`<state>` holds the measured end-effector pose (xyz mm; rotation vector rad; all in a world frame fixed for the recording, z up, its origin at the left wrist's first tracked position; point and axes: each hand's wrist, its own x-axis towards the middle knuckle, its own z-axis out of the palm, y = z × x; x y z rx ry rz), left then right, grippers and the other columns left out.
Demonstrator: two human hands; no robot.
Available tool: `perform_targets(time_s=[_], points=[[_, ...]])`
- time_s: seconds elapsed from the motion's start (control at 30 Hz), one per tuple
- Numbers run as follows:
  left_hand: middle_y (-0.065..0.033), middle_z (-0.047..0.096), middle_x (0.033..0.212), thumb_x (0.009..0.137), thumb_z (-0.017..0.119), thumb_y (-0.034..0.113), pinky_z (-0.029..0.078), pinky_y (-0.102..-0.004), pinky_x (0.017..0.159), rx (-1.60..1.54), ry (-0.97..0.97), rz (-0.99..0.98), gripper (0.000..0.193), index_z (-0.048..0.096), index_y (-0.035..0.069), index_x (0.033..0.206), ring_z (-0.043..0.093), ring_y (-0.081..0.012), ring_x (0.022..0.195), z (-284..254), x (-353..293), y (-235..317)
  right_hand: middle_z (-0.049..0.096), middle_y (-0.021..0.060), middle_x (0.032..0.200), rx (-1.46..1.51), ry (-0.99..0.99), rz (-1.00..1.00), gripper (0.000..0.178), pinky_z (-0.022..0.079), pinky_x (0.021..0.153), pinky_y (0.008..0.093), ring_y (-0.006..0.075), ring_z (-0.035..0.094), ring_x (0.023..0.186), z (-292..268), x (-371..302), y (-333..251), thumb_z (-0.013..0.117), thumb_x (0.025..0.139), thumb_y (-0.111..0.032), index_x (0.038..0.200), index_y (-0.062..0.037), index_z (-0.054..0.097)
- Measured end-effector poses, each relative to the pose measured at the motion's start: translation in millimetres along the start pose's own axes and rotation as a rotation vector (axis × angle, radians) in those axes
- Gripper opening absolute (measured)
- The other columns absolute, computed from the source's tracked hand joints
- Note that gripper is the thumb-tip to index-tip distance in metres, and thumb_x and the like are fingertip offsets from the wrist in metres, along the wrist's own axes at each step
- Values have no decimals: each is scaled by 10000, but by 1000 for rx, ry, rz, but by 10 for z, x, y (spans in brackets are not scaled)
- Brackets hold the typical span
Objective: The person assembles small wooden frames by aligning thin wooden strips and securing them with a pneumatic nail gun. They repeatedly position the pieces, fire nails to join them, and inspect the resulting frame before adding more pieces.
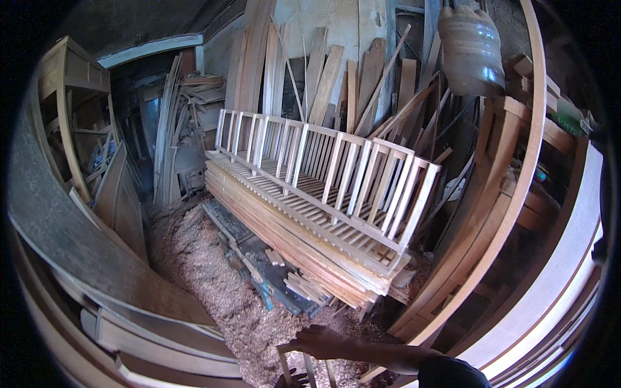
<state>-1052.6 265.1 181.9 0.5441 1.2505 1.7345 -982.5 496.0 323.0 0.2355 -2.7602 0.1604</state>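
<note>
At the lower edge, a small slatted wooden frame (310, 370) of pale wood stands between my hands. My right hand (318, 341) reaches in from the right and is closed over its top rail. Just below, my left hand (294, 377) shows only as dark fingers around the frame's lower left side; the rest is cut off by the picture's edge. Beyond them, several similar slatted frames (336, 174) stand upright in a long row, on a stack of pale boards (291, 226).
Wood shavings (194, 258) cover the floor. Offcuts (307, 288) lie on a dark low bench (242, 239). Large boards (97, 258) lean at the left, long timbers (491, 252) at the right. A big plastic bottle (471, 52) hangs upper right. Planks (323, 84) lean on the back wall.
</note>
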Motion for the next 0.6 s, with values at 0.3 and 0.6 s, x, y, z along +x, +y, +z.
perform_targets(time_s=[0.3,0.6], points=[[-128,661,1195,975,670,193,460,-388,1000,800,456,555,293,633,15,1204,602,-253,1132,-1836,1472,907,601,84,806,-964,-12,444,678,560,482,338,207,571,553,-2202,1636,1896,565,954,-64,1536,-335,349],[-130,689,1111,933,706,279,504,-411,884,782,299,34,291,687,83,1148,632,-304,979,-2852,2201,321,736,171,849,-1009,-132,876,402,569,701,419,268,731,760,-3176,2802,3589,405,999,-231,822,-62,724]])
